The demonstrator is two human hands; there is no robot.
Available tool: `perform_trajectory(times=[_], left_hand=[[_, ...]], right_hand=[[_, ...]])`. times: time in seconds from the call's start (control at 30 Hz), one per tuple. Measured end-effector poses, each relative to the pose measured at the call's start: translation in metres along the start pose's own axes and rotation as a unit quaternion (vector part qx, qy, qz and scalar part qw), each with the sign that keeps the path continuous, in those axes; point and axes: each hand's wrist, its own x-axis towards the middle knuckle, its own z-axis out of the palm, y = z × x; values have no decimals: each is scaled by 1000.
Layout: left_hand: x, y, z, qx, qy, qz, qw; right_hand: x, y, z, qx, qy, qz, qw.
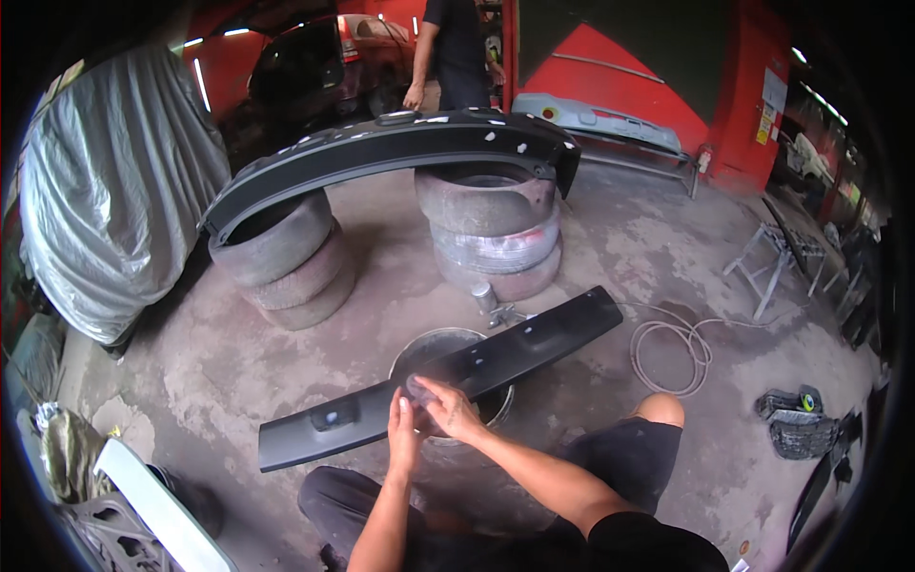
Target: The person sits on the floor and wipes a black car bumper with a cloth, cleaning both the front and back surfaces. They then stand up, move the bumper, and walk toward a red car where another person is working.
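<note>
A long black plastic trim panel [534, 345] lies aslant across the rim of a round bucket [429, 340], its right end farther from me. Pale filler-like spots dot its surface. My left hand [403, 431] and my right hand [450, 410] meet over the panel's middle, fingertips close together. Between the fingers shows a small greyish thing, too small and partly covered to name. Both hands look closed around it. Just beyond the panel, a spray gun [488, 303] with a metal cup rests on the floor.
A black car bumper [381, 153] spans two stacks of tyres [491, 224] ahead. A coiled hose [672, 355] lies to the right, near a metal stand [762, 262]. A silver cover [114, 181] drapes something at left. Another person [457, 57] stands behind the bumper.
</note>
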Motion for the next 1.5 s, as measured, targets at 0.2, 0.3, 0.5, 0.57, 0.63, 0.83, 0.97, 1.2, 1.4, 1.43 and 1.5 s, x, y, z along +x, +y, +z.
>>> perform_trajectory(times=[0.2,0.3,0.5,0.57,0.63,0.83,0.97,1.2,1.4,1.43,1.5], left_hand=[[32,-3,-6,-201,45,-28,978],[47,15,-36,119,99,90,984],[64,-11,2,757,121,161,621],[80,-31,37,757,51,153,634],[96,-47,59,745,-4,214,632],[108,-23,5,763,-92,233,596],[82,20,-89,805,15,138,577],[69,-33,-45,777,99,206,587],[67,-75,90,709,-97,275,642],[63,-71,81,695,-115,285,650],[49,-59,35,694,-80,279,659]], right_hand=[[10,-15,-32,-106,-128,-87,982],[21,2,-99,-313,-68,-12,947],[14,35,-136,-489,-148,121,851],[13,38,-129,-504,-138,119,844],[13,37,-127,-515,-150,124,835],[21,32,-136,-504,-172,125,837],[20,40,-131,-527,-178,110,824],[16,44,-123,-577,-172,101,792],[22,43,-132,-614,-212,93,754],[21,42,-134,-624,-220,90,744],[22,42,-137,-587,-188,70,784]])
